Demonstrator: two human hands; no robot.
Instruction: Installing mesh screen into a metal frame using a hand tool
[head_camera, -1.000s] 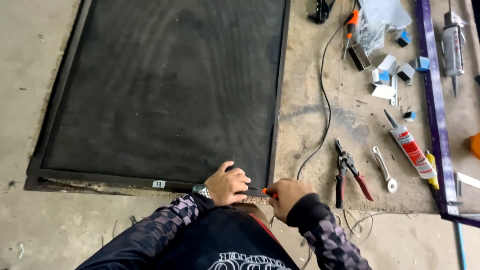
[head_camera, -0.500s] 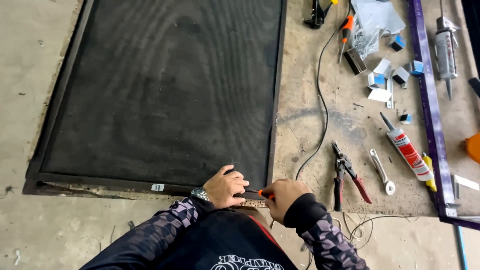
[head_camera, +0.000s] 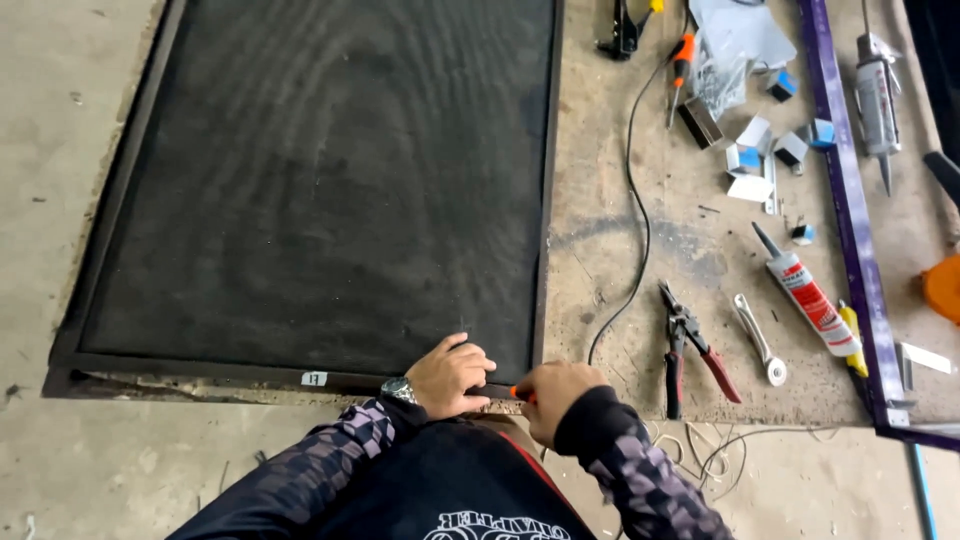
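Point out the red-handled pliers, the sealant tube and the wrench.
red-handled pliers (head_camera: 690, 345): head view, on the pivot above the handles.
sealant tube (head_camera: 808, 300): head view, on the middle of the labelled body.
wrench (head_camera: 755, 338): head view, on the shaft.

Your long sleeves in purple-grey geometric print, silver metal wristwatch (head_camera: 397, 389) on your left hand (head_camera: 447, 376), right hand (head_camera: 552, 396) bare, dark top with white lettering and red trim

White sticker (head_camera: 314, 379), small and square, frame's lower rail, 7 o'clock. Sealant tube (head_camera: 805, 293), white with red label, 3 o'clock.
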